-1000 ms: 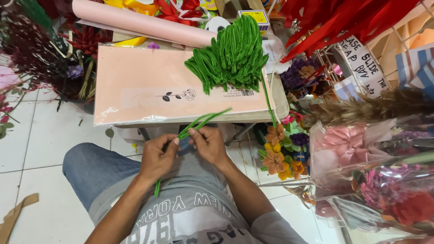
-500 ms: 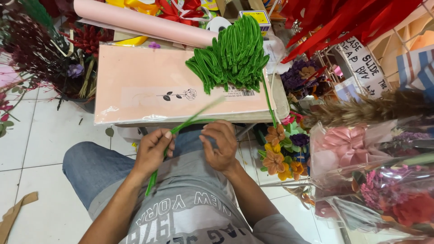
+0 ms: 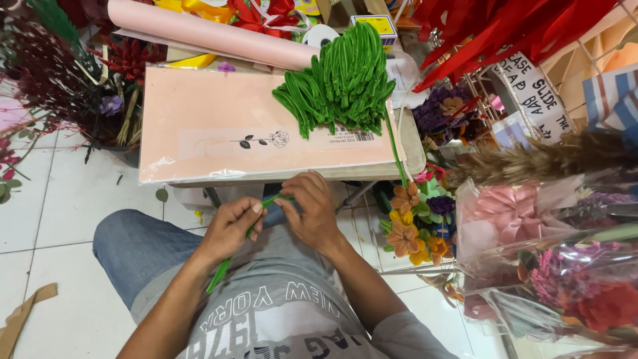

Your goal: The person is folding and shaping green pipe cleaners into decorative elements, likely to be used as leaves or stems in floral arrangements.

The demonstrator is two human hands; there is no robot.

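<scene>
green fuzzy wire is pinched between both hands just above the lap, below the near edge of the worktop. the left hand is closed on the wire near its middle, thumb and fingertips pressed together, while the lower end of the wire is left to trail down past the wrist over the grey shirt. the right hand is curled over the upper end, fingers clamped on it just beside the left hand; the two are held close together, seemingly so that the soft wire can be bent or twisted between them. on the worktop a flat pink packet of wrapping paper is laid as a surface, and a heap of green wire pieces is piled on its far right corner, within reach. a pink paper roll is laid behind it. open room is found only to the left, over the white floor tiles; the right side is crowded by felt flowers and wrapped bouquets, near the right elbow.
</scene>
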